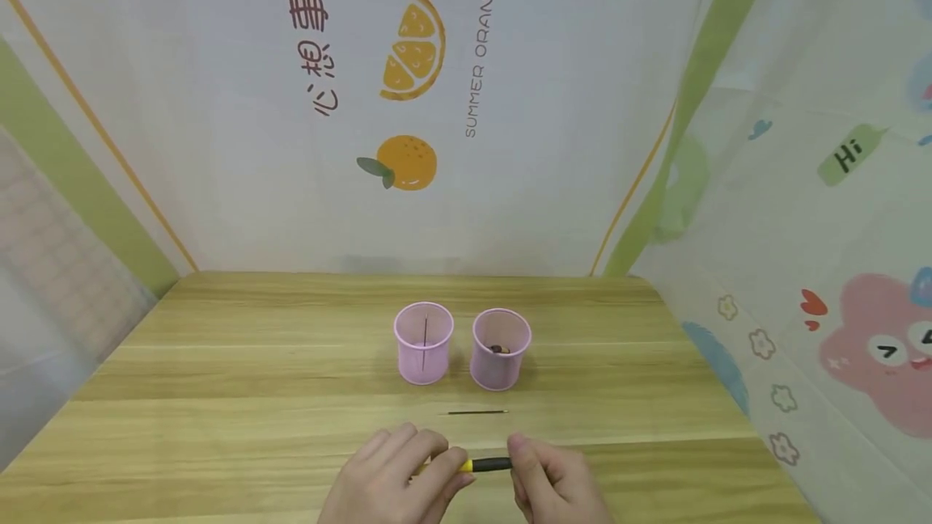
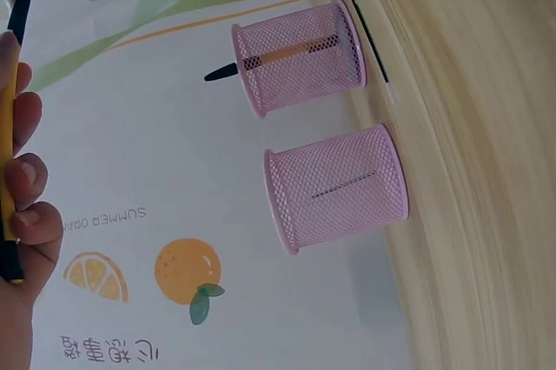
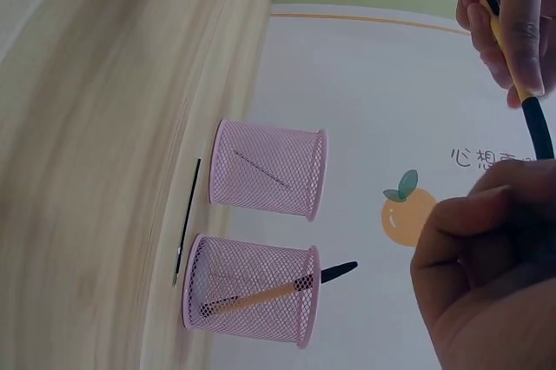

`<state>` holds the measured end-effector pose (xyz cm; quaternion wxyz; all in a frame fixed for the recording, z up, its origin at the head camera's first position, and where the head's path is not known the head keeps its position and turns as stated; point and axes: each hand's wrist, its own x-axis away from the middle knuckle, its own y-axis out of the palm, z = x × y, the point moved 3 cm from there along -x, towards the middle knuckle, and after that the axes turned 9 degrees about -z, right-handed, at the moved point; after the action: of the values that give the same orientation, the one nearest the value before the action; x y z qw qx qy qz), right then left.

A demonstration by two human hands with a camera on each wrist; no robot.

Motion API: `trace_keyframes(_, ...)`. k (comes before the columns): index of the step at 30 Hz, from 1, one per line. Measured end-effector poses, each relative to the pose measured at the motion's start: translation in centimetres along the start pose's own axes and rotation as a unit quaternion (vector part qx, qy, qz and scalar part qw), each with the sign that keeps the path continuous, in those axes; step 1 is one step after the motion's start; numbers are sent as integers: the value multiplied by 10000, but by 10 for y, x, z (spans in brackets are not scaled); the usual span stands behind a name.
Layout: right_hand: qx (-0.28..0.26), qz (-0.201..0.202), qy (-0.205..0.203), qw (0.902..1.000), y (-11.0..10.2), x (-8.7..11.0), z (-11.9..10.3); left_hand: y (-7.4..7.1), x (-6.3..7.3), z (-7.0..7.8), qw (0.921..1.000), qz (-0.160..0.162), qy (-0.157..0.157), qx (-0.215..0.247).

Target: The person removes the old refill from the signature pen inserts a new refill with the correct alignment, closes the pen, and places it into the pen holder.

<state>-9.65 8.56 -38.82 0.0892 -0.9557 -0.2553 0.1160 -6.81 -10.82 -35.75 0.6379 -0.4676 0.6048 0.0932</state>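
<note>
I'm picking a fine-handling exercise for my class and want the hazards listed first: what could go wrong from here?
The left grip holds the yellow-and-black pen by its yellow barrel and the right grip its black end; a sudden tug might make it slip.
The thin dark rod lies loose on the table, so a knock could send it rolling.

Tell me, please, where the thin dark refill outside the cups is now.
In the head view, the refill lies on the table, on the near side of the right pink cup, beyond the pen between left hand and right hand.
</note>
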Motion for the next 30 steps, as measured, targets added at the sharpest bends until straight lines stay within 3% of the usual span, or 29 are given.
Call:
trace_keyframes(7,510,116,-360,9980,-4,1,-1,5,0,-2,9997,6,226,120)
trace_keyframes(13,732,61,-848,9937,-5,1,4,7,7,-1,9994,-258,-101,199)
trace_keyframes(15,1046,162,-1305,9858,-5,1,5,8,10,-1,9983,-429,-258,313)
trace_keyframes(18,1632,314,-2061,9643,-6,1,7,9,14,-2,9963,-598,-417,451)
trace_keyframes(22,2174,348,-2607,9400,-10,1,8,9,16,-3,9953,-663,-480,527)
trace_keyframes(27,2441,390,-2905,9244,-15,1,5,8,17,-4,9943,-708,-508,616)
trace_keyframes(30,2415,349,-2836,9274,-16,3,3,8,17,-5,9942,-720,-481,632)
